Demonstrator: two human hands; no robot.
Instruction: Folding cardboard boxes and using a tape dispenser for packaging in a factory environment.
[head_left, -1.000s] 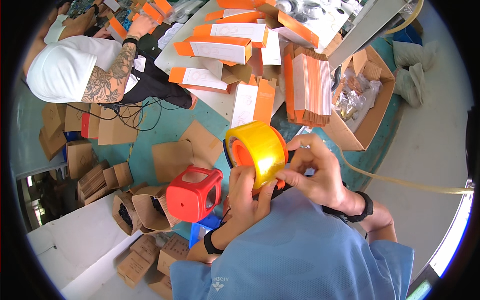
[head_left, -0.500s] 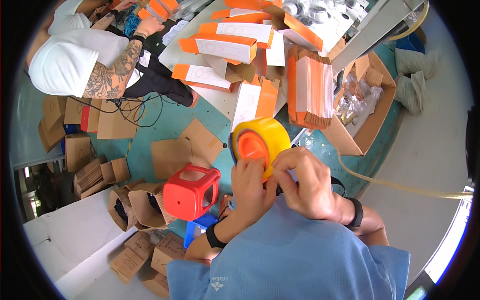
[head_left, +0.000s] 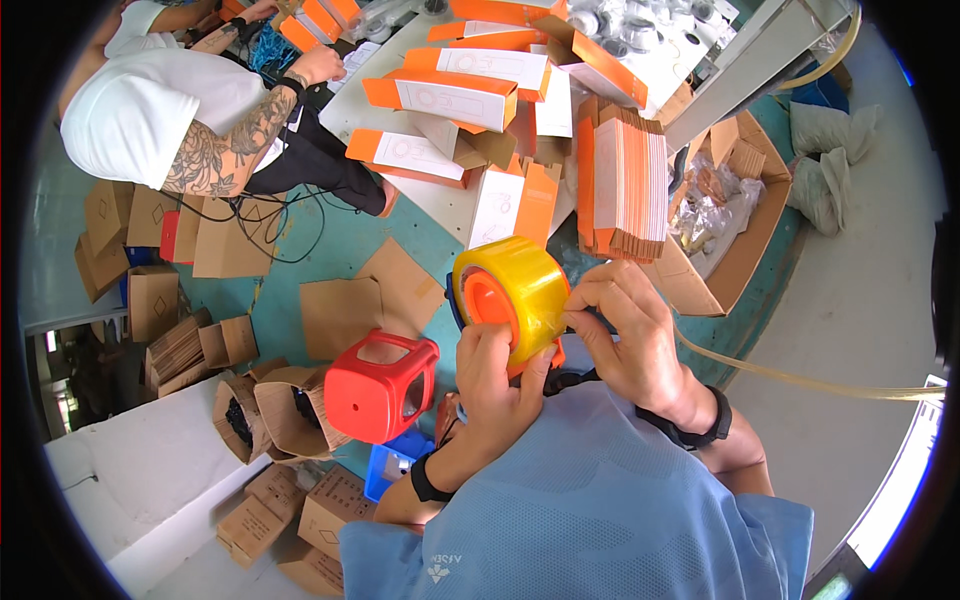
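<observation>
A wide roll of yellow packing tape point(head_left: 535, 295) sits on an orange hub in a tape dispenser point(head_left: 488, 302), held up in front of my chest. My left hand point(head_left: 492, 385) is closed on the dispenser from below, with the thumb up beside the roll. At the roll's right side, my right hand point(head_left: 637, 340) is closed in a pinch, its fingertips against the tape's surface. Whether a loose tape end lies between those fingertips is too fine to make out. Dark bands circle both wrists.
Ahead, a white table point(head_left: 355, 115) carries orange-and-white boxes point(head_left: 455, 100) and a flattened stack point(head_left: 625, 185). A large carton point(head_left: 740, 265) stands at right. A red stool point(head_left: 370, 390) is at left, near open cartons point(head_left: 290, 415). A co-worker point(head_left: 150, 120) works at far left.
My right hand has moved right and a little up, from the roll's lower edge to its right side. The tape roll has turned and shifted slightly left, showing more of its outer face.
</observation>
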